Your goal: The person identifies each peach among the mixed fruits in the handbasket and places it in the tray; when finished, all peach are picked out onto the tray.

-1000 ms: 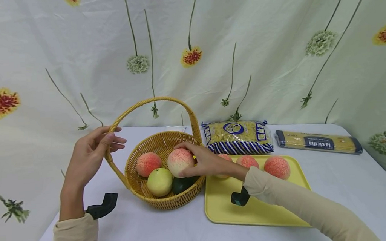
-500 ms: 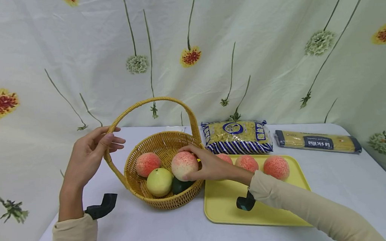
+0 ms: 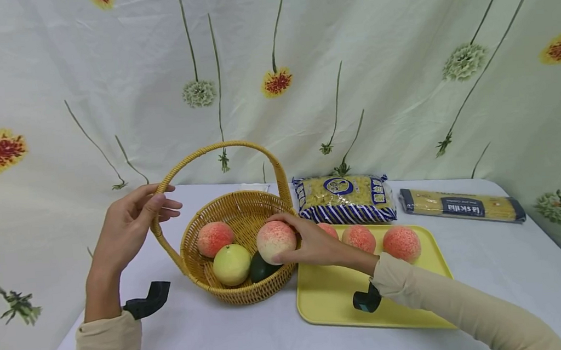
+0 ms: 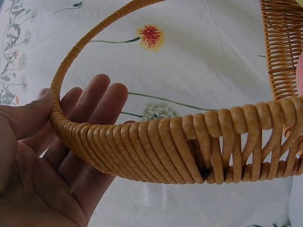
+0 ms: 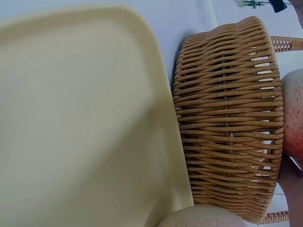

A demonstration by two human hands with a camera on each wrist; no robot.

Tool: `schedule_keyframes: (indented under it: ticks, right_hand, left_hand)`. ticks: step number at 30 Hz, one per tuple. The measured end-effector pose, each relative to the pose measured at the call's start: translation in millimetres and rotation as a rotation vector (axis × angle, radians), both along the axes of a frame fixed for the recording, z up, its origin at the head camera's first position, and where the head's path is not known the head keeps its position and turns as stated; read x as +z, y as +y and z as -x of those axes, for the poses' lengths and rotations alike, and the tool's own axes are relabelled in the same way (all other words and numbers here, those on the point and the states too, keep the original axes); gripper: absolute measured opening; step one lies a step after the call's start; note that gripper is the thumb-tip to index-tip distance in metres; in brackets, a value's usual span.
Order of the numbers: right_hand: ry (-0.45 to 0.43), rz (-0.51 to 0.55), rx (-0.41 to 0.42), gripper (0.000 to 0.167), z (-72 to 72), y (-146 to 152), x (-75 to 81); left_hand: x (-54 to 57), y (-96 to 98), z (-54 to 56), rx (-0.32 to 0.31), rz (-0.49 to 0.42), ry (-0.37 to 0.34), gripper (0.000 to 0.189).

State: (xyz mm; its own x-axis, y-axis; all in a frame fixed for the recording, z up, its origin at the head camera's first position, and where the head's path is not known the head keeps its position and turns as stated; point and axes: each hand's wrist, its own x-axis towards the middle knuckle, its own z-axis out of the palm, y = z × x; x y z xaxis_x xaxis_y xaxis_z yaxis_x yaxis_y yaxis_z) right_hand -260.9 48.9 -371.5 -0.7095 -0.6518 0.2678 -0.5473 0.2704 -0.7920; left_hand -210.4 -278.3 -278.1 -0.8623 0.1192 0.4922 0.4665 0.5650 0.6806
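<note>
My left hand (image 3: 128, 225) pinches the wrapped handle (image 3: 223, 144) of a wicker basket (image 3: 250, 295) between thumb and fingers, seen close up in the left wrist view. A pale pink peach (image 3: 275, 242) is held in my right hand (image 3: 313, 244), over the basket's right side. Below it in the basket is a dark green fruit or vegetable (image 3: 260, 268), partly hidden by the peach. A yellow-green round fruit (image 3: 232, 264) and a redder peach (image 3: 216, 239) lie to the left in the basket. In the right wrist view the held peach (image 5: 293, 113) shows just past the basket's rim.
Right of the basket lies a yellow tray (image 3: 330, 308) bearing several peaches (image 3: 402, 243), one partly behind my right hand. Behind it are a bag of pasta (image 3: 347, 200) and a pack of spaghetti (image 3: 463, 206). A flowered cloth (image 3: 374, 41) hangs behind the table.
My right hand has moved right with the peach, from the basket's middle toward its right rim. More of the dark green item's left side shows. The left hand stays on the handle.
</note>
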Motion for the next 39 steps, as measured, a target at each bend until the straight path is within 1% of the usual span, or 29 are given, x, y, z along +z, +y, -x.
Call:
schedule_keyframes:
  ticks: [5, 10, 16, 19, 23, 29, 39]
  right_hand:
    - [-0.044, 0.044, 0.007, 0.066, -2.1, 4.0, 0.7]
    - [-0.094, 0.059, 0.012, 0.065, -4.4, 8.9, 3.4]
    - [-0.087, 0.041, 0.004, 0.064, -8.9, 14.6, 6.2]
    - [-0.103, 0.051, 0.005, 0.066, -10.3, 17.6, 6.0]
    - [-0.125, 0.081, 0.024, 0.066, -10.5, 22.1, 5.1]
    - [-0.138, 0.097, 0.048, 0.066, -10.8, 30.6, 6.7]
    - [-0.128, 0.081, 0.033, 0.065, -13.1, 43.2, 4.7]
  left_hand:
    - [0.5, 0.3, -0.4, -0.005, -0.005, 0.000, 0.029]
    - [0.4, 0.0, -0.9, -0.007, -0.010, 0.000, 0.029]
    - [0.1, -0.1, -1.2, -0.003, -0.008, -0.001, 0.029]
    - [0.0, 0.0, -1.3, -0.006, -0.011, 0.000, 0.028]
    - [0.0, 0.0, -0.8, -0.012, -0.014, 0.002, 0.028]
    - [0.7, 0.1, -0.1, -0.020, -0.019, 0.002, 0.028]
    - [0.9, 0.8, -1.0, 0.001, -0.004, 0.004, 0.028]
